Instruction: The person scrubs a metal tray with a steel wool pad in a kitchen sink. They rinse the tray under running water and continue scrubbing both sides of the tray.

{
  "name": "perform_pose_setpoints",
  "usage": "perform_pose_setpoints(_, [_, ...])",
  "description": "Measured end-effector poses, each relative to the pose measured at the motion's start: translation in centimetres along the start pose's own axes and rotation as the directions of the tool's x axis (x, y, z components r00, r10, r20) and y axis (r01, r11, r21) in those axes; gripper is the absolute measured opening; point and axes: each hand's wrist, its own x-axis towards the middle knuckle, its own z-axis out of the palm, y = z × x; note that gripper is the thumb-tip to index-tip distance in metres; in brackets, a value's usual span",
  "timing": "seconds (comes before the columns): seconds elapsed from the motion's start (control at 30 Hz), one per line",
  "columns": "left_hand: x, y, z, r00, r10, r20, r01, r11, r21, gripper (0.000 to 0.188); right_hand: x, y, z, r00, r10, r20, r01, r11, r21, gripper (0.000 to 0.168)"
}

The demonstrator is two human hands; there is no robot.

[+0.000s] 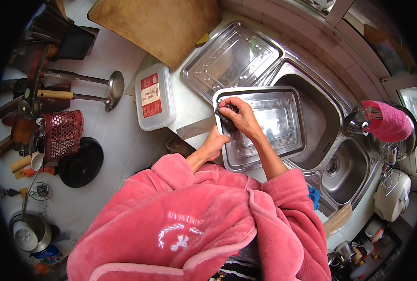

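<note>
A shallow rectangular stainless steel tray (273, 123) lies tilted in front of me, its right end over the sink. My left hand (213, 143) grips the tray's near left rim, thumb on top. Pressed to the inside of the left wall is a dark scouring pad (226, 114), held under the fingers of my right hand (242, 116). Behind the tray, a second flat stainless steel tray or lid (233, 58) rests on the counter beside the sink and shines with reflections.
Right of the tray is a steel sink with a large basin (312, 102) and a small one (347, 168). A lidded plastic box (164, 98) stands left, below a wooden cutting board (159, 24). A pink cloth (391, 121) hangs near the tap. Ladles (116, 86) hang at the left wall.
</note>
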Motion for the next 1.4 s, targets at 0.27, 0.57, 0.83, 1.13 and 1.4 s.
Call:
perform_pose_setpoints(0.27, [-0.2, -0.1, 0.5, 0.999, 0.047, 0.027, -0.048, 0.997, 0.059, 0.061, 2.1, -1.1, 1.2, 0.99, -0.057, -0.127, 0.025, 0.972, -0.234, 0.017])
perform_pose_setpoints(0.57, [-0.4, 1.0, 0.5, 0.999, 0.038, 0.013, -0.038, 0.998, 0.044, 0.057, -2.1, 1.0, -0.8, 0.93, -0.305, -0.207, 0.161, 0.841, -0.517, 0.014])
perform_pose_setpoints(0.83, [-0.3, 1.3, 1.5, 0.998, 0.046, -0.042, -0.048, 0.998, -0.05, 0.05, -10.0, 7.4, -13.9, 0.82, -0.12, -0.56, -0.382, 0.612, -0.692, 0.02])
perform_pose_setpoints(1.13, [-0.7, 1.8, 1.8, 1.0, 0.019, -0.016, -0.02, 0.997, -0.076, 0.055, -12.5, 11.4, -16.1, 0.557, 0.181, -0.811, -0.362, 0.931, -0.041, 0.036])
perform_pose_setpoints(1.4, [0.7, 5.4, 0.1, 0.949, -0.191, 0.251, 0.218, 0.972, -0.085, 0.063, -11.3, 13.9, -19.8, 0.609, 0.213, -0.764, -0.297, 0.955, 0.03, 0.026])
